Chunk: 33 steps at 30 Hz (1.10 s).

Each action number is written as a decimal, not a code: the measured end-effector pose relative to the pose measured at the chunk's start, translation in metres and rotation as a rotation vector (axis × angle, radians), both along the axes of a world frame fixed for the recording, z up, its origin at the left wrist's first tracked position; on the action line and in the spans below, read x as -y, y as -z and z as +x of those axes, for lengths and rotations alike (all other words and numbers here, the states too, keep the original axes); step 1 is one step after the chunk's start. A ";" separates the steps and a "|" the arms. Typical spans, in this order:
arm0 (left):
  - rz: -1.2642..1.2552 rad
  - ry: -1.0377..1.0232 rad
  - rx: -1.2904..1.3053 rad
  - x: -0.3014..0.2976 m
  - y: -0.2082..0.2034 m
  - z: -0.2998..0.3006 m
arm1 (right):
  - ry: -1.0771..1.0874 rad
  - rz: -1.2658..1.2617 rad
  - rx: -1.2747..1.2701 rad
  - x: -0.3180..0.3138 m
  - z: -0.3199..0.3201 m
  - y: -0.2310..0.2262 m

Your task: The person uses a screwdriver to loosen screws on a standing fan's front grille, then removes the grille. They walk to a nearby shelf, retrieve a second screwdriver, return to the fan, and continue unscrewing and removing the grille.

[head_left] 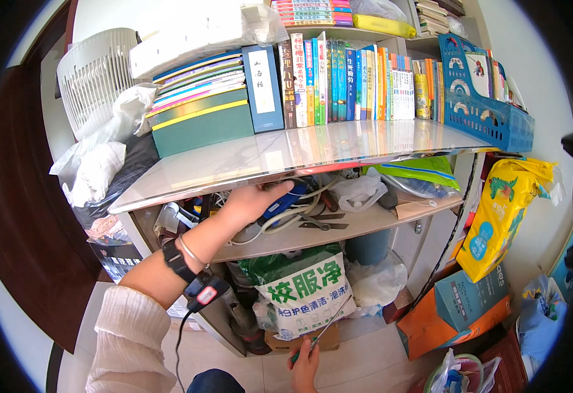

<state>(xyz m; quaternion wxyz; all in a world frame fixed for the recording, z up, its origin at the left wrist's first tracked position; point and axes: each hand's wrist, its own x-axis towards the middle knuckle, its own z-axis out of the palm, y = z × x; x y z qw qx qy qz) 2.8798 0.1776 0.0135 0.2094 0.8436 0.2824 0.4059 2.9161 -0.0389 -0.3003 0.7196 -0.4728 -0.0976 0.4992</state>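
Nearest the cam: cream knit sleeve on L forearm, w/ black wristband, thin bangle & small black device on a cord. Hands well apart. L hand reaches under the desktop onto the cluttered shelf, thumb by a blue item, pale cable looped just beside; can't tell if the fingers grip anything, as the far side's hidden. Dark scissors, prob., lie on the shelf to the right, w/ a knotted white plastic bag behind.

R hand, low near the floor, is closed round the handle of a green-handled screwdriver; its thin shaft points up & right across the green-and-white bag, contact unclear.

Above: upright books on the desktop, blue plastic basket at the R end. Far R: yellow packet above an orange-and-grey box.
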 end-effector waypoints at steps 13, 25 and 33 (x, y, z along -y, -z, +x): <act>0.529 -0.128 -0.511 0.035 0.030 0.059 | -0.020 -0.040 0.005 -0.004 0.002 0.007; 0.353 -0.101 -0.524 0.017 -0.008 0.033 | 0.034 -0.019 0.025 0.006 0.011 0.001; 0.947 -0.203 -1.119 0.041 0.028 0.097 | 0.014 0.025 0.003 0.002 0.008 0.002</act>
